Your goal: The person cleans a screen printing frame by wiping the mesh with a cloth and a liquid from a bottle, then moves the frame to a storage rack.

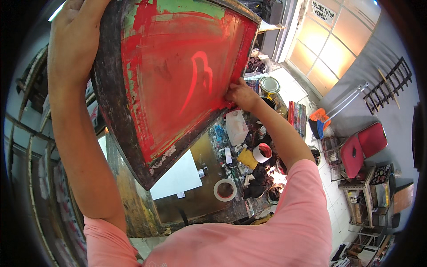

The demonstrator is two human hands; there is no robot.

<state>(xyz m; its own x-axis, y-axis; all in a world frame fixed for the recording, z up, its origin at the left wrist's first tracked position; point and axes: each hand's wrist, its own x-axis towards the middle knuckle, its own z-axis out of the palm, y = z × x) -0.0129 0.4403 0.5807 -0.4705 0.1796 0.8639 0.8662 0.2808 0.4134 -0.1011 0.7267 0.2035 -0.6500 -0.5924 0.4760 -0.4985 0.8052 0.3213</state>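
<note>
A screen-printing frame point(162, 89) is tilted up above the worktable, its mesh smeared red with green patches near the top and a brighter red curved shape in the middle. My left hand point(76, 38) is closed around the frame's dark upper-left edge. Against the right side of the mesh, near the frame's lower-right edge, my right hand point(242, 95) has its fingers curled in; whatever they may hold is hidden. Beneath the frame, a white sheet point(178, 175) lies on a brown board point(202, 153), partly covered by the frame. A tape roll point(217, 190) rests right of the sheet.
Beside my right forearm stand a white plastic container point(236, 127), a yellow sponge point(247, 159), a red-stained white cup point(259, 155) and a tin point(270, 84). Farther right are brooms point(318, 115) and a red chair point(351, 155). A rack point(30, 153) lines the left.
</note>
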